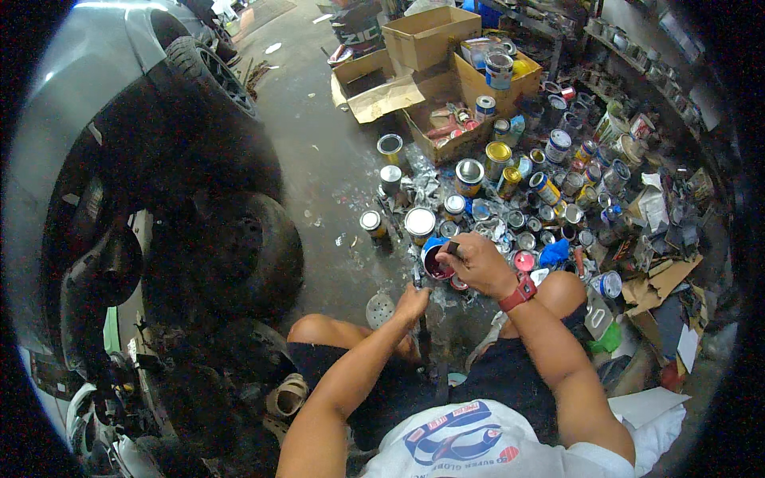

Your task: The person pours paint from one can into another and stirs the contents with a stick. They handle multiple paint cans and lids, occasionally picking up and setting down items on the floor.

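Note:
In front of my crouched knees stands an opened can (436, 261) with dark red paint inside and blue on its rim. My right hand (480, 264), with a red watch on its wrist, is closed on a dark-handled tool (453, 249) at the can's right edge. The tool's other end cannot be made out. Just below and left of the can, my left hand (413, 303) is closed around a small, thin thing (417, 279) whose kind I cannot tell. A white-lidded can (420, 223) stands right behind the paint can.
Several paint cans and jars crowd the floor ahead and right, among them a yellow-topped can (499, 153). Behind them are cardboard boxes (430, 40). A loose tyre (259, 255) lies left, beside a grey car (96, 80). Torn cardboard (665, 287) lies at right.

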{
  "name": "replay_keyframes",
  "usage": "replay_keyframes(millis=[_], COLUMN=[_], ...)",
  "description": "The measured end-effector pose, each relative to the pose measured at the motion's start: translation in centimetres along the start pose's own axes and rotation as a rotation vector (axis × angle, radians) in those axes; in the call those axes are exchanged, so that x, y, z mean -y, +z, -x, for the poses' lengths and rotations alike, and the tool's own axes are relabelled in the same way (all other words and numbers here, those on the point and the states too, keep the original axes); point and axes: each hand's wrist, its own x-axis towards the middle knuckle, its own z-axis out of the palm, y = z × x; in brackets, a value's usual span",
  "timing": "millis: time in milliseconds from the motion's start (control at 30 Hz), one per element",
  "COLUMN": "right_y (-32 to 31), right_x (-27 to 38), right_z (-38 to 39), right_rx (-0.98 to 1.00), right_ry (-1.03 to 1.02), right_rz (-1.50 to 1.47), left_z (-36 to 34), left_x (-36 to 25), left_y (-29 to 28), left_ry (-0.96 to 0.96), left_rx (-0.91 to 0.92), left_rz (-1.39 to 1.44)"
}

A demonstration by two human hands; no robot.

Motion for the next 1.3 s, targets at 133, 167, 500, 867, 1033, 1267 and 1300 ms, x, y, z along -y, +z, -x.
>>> replay_keyframes(millis=[133,167,500,867,1033,1267,1300], right_y=[-0.3,-0.5,0.1,-0.9,-0.4,-0.7,-0.7], right_x=[-0.4,-0.8,-3.0,-2.7,-2.5,-2.4,-2.2], right_z=[0.0,0.0,-1.2,-2.0,-1.8,-1.3,-1.4], right_rx=[-0.068,0.000,-0.153,-0.043,-0.058,-0.050,-0.045], right_ry=[-0.074,-0.066,-0.003,-0.039,-0.062,-0.089,-0.084], right_rz=[-0.030,-0.051,0.074,-0.009,0.018,-0.013,0.010], left_z=[0.1,0.7,1.5,2.4,3.3,4.1,3.7], left_x=[-1.2,-1.5,-3.8,-5.7,-6.4,-8.3,-7.2], left_y=[0.3,0.2,-1.9,-2.3,-2.5,-2.3,-2.2], left_ry=[-0.001,-0.024,-0.041,-0.105,-0.102,-0.106,-0.093], left_rx=[0.030,0.011,0.114,0.090,0.077,0.050,0.049], left_rz=[0.025,0.033,0.139,0.133,0.105,0.129,0.163])
